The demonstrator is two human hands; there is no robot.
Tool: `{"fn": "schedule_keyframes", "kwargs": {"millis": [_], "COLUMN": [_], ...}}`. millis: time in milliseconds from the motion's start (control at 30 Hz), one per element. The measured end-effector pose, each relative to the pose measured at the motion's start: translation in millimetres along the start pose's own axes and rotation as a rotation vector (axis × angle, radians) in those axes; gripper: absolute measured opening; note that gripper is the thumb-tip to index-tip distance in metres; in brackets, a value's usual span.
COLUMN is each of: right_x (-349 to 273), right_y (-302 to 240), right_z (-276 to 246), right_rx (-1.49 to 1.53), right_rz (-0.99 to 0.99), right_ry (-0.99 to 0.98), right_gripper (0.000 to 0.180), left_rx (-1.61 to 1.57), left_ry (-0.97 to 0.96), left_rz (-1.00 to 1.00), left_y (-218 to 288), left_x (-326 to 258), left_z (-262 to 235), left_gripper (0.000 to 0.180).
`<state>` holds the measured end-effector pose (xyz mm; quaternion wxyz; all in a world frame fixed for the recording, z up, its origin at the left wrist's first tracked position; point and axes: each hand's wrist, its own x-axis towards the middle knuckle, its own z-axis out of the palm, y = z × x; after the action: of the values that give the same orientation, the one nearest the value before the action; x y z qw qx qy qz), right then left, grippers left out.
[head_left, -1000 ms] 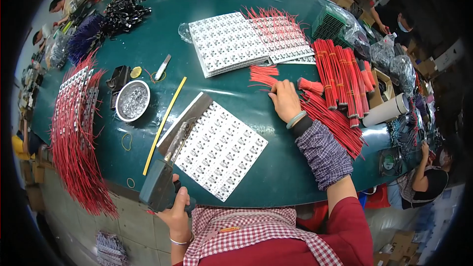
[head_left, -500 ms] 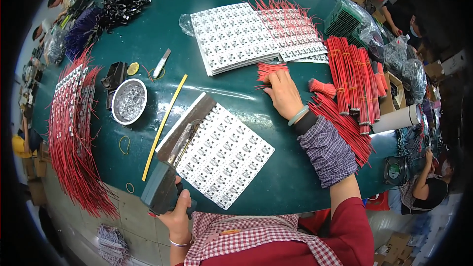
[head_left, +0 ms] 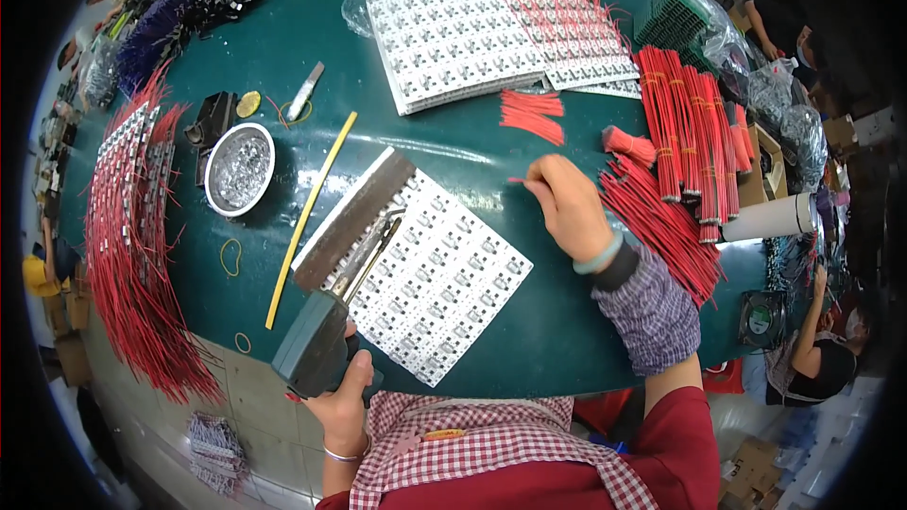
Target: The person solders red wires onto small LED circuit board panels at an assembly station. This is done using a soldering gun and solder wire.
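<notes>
Dark green and glossy, the bench (head_left: 557,340) curves across a busy workroom, with co-workers seated or standing along the far left and right edges of the view. Near its front edge lies a white board (head_left: 444,279), turned cornerwise and dotted with rows of small components; a brown bar (head_left: 354,219) lies along its upper left side.

Both hands are occupied and well apart. The left forearm rises almost straight from the lower edge, and the left hand (head_left: 346,401) is wrapped around the handle of a dark gun-shaped tool (head_left: 314,345), thumb uppermost. The tool leans up and to the right, its slim metal tip over the white board beside the brown bar; whether the tip touches the surface is hard to tell from above.

The right arm reaches up from the lower right in a plaid sleeve cover (head_left: 652,312), angled inward. The right hand (head_left: 574,212) is raised to the right of the white board, back upward and fingers pointing left, with thumb and forefinger pinched on a short red wire (head_left: 516,180) whose end sticks out leftward.

More short red wires (head_left: 532,116) lie beyond that hand, just below a stack of boards (head_left: 453,42). Bundled red wires (head_left: 673,127) rest farther right. Left of the white board are a yellow strip (head_left: 312,217) and a white bowl (head_left: 209,175) of silvery bits.
</notes>
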<state>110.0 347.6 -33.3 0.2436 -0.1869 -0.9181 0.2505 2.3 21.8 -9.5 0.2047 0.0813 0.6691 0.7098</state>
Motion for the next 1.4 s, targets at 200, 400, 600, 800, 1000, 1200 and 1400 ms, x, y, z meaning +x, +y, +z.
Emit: {"fn": "schedule_keyframes", "kwargs": {"millis": [200,400,600,800,1000,1200,1400], "right_x": [-81.0,-110.8,-114.6,-116.5,-116.3,-117.1,-116.7], "right_y": [-43.4,-46.6,-44.3,-44.8,-44.3,-42.8,-44.0], "right_z": [-8.6,4.1,7.3,10.3,11.0,10.9,9.9], "right_rx": [0.045,-0.048,-0.061,-0.1,-0.096,-0.114,-0.144], "right_rz": [0.083,0.015,-0.003,0.007,0.006,0.002,-0.014], "right_ry": [0.106,0.194,0.181,0.184,0.218,0.191,0.175], "right_gripper": [0.014,0.022,0.026,0.026,0.026,0.023,0.024], "left_rx": [-0.023,0.191,0.282,0.383,0.387,0.435,0.498], "left_ry": [-0.139,-0.323,-0.361,-0.449,-0.442,-0.409,-0.511], "left_rz": [-0.134,-0.202,-0.094,0.108,0.069,0.119,0.155], "left_y": [-1.2,-19.2,-16.5,-10.5,-10.8,-19.0,-7.2], "left_x": [-13.2,-29.0,-39.0,-32.0,-32.6,-31.0,-25.9], "left_z": [6.2,13.0,30.6,44.7,50.5,48.2,52.9], "left_gripper": [0.044,0.035,0.024,0.017,0.017,0.016,0.016]}}
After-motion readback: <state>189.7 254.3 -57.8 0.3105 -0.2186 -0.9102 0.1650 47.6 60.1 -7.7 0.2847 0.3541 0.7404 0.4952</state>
